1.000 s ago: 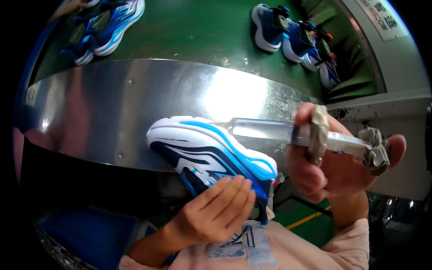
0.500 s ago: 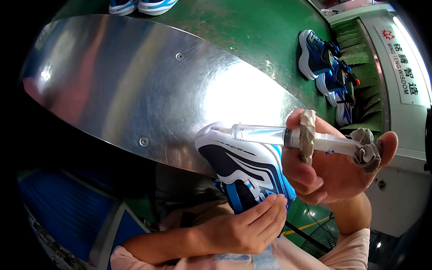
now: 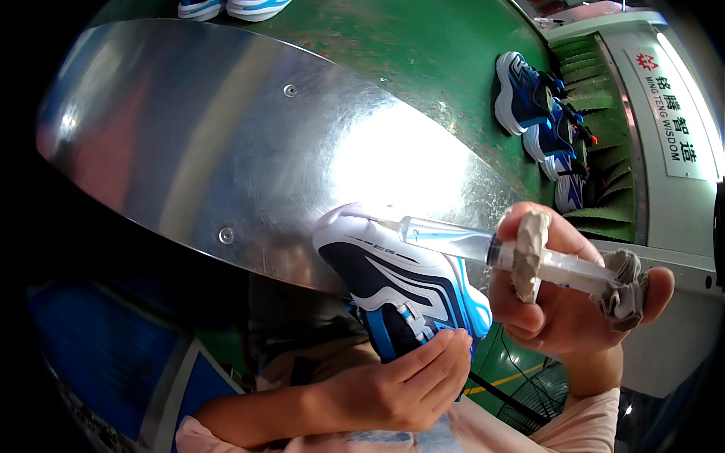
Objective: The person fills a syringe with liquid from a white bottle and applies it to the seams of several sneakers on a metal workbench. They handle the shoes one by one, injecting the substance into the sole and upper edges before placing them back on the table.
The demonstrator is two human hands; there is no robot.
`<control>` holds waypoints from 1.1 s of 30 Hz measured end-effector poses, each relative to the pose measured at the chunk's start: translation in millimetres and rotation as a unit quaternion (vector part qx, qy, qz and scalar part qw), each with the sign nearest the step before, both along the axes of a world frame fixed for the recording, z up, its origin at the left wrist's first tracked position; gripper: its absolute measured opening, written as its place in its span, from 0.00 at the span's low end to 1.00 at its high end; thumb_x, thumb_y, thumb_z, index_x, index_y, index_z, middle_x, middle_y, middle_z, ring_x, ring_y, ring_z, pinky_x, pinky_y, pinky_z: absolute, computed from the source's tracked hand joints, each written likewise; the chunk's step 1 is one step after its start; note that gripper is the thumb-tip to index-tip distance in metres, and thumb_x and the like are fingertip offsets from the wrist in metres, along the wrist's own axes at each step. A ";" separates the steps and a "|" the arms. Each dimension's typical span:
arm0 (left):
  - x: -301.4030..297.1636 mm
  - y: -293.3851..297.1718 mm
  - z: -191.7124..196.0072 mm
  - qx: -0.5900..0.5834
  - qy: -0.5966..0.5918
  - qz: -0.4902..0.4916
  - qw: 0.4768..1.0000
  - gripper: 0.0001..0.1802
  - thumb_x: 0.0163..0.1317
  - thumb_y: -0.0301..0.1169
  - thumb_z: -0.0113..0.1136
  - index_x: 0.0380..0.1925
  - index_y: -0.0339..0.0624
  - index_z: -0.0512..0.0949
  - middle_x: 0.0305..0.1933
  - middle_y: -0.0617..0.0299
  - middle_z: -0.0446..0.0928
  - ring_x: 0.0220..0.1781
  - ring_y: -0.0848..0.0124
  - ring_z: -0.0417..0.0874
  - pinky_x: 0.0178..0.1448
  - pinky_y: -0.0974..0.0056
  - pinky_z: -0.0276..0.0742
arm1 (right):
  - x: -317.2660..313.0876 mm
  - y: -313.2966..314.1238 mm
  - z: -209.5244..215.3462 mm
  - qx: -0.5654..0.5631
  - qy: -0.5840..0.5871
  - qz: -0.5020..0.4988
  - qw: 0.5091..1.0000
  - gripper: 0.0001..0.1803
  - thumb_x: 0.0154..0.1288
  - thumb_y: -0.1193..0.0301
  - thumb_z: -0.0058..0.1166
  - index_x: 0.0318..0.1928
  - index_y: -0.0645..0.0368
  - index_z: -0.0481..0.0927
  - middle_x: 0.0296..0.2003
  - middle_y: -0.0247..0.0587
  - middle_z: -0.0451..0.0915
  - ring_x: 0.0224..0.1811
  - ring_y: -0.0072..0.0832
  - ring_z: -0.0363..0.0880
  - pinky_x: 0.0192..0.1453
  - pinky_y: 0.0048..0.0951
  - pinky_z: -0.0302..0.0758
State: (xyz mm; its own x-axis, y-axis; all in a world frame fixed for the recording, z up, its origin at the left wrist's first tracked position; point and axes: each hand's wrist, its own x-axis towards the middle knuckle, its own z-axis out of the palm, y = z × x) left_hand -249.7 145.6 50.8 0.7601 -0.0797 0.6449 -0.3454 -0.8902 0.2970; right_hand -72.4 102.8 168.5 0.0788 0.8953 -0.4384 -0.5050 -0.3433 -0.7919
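A white, navy and light-blue sports shoe (image 3: 411, 275) lies tilted at the near edge of a metal work surface, its toe on the surface. My left hand (image 3: 423, 385) is closed on the shoe's collar and heel area, fingers pressed together. In my right hand (image 3: 555, 302) is a clear plastic syringe (image 3: 453, 238), gripped at its tape-wrapped flange, with the thumb at the wrapped plunger end. The syringe's tip points left and meets the seam between the sole and upper near the toe. Clear liquid seems to show in the barrel.
The shiny metal plate (image 3: 226, 151) with screws spans the left and middle. Beyond it runs a green belt (image 3: 393, 45) bearing several blue shoes (image 3: 521, 94) at right and a pair (image 3: 257, 7) at top left. A white machine (image 3: 672, 204) with green curtain strips stands right. A fan (image 3: 529, 392) sits below.
My right hand and the syringe have dropped slightly and tilted, with the plunger end lower. The syringe tip has shifted a little along the sole seam. The left hand still holds the shoe.
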 end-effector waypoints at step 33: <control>6.0 -8.6 21.1 0.005 0.107 0.031 0.994 0.08 0.55 0.25 0.61 0.37 0.42 0.83 0.44 0.55 0.83 0.52 0.60 0.82 0.56 0.56 0.78 | -43.7 -137.6 12.9 -0.168 0.109 -0.257 0.945 0.68 0.34 0.26 0.59 0.62 0.71 0.58 0.50 0.45 0.70 0.52 0.25 0.69 0.60 0.23 0.62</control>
State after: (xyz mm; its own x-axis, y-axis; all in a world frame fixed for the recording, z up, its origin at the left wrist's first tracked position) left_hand -243.7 137.0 71.9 0.8832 -0.0333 0.4677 -0.2191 -0.9112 0.3489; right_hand -116.1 -34.8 181.4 0.3415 0.5707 -0.7468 -0.8119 -0.2212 -0.5403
